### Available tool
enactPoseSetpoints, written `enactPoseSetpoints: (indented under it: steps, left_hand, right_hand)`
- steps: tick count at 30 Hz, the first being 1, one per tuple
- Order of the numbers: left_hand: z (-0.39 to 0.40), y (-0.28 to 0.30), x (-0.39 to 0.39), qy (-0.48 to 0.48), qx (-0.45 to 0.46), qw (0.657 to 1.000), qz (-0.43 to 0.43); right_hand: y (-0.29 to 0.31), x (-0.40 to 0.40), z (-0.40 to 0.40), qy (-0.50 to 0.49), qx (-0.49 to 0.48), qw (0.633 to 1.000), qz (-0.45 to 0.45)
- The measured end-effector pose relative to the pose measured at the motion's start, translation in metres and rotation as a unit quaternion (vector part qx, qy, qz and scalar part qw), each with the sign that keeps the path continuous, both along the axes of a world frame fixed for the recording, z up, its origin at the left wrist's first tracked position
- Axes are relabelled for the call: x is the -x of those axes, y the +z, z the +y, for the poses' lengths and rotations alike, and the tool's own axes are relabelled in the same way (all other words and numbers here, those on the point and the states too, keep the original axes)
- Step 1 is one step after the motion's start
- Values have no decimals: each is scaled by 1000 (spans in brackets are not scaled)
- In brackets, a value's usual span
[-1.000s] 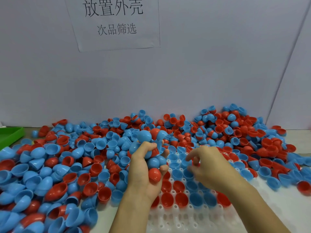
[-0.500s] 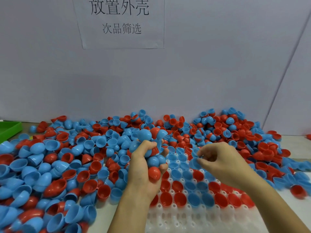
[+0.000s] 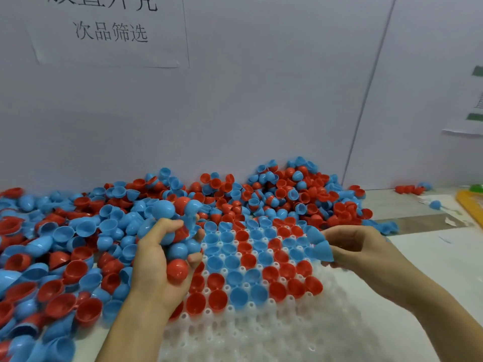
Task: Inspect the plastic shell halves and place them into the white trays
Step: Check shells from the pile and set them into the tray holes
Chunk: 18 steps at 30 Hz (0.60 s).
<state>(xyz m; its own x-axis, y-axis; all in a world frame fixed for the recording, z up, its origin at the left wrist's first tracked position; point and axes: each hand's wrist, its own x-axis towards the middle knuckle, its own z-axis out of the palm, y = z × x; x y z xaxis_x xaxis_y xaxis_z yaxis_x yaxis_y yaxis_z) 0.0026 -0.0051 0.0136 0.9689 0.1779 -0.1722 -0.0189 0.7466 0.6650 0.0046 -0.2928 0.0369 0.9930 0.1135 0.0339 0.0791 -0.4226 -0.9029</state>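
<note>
White tray (image 3: 274, 333) half filled; near cells empty, big shell pile (image 3: 78, 244) left. Left hand (image 3: 162, 259) clutches shell cluster; right hand (image 3: 363, 250) pinches blue shell half (image 3: 322, 250).

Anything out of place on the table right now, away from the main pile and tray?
Yes. A few red shells and a lone blue shell lie at the far right of the table, apart from the main pile. White paper scraps lie near them. Shells in the tray sit orderly.
</note>
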Motion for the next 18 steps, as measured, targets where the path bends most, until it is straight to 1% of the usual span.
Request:
enactPoseSetpoints:
  steps: [1,2,3,5,8,10,13,16,18]
  left_hand:
    - [-1,0,0,-3,-2,1000,-1]
    - [-2,-1,0,-7,-1,1000,-1]
    - [-3,-1,-1,-10,-1,1000,-1]
    - [-5,-1,0,-16,0,1000,0]
    - [-7,0,0,-19,1,1000,-2]
    - [-7,-1,0,-21,5,1000,-2]
    - [-7,0,1,-31,4,1000,-4]
    - [-8,1,2,-38,1,999,-3]
    - [-9,1,2,-37,4,999,-4]
  right_hand:
    - [2,0,-9,-24,97,995,-29]
    - [2,0,-18,-44,187,980,-48]
    - [2,0,-25,-51,255,964,-54]
    - [-2,-3,-27,-43,357,932,-50]
    - [-19,-12,-15,-14,458,889,-16]
    - [-31,-17,-5,5,496,868,-1]
    - [-33,-20,-4,10,513,859,3]
    - [-20,-22,-10,22,512,859,8]
    - [-5,-24,-2,20,495,869,-13]
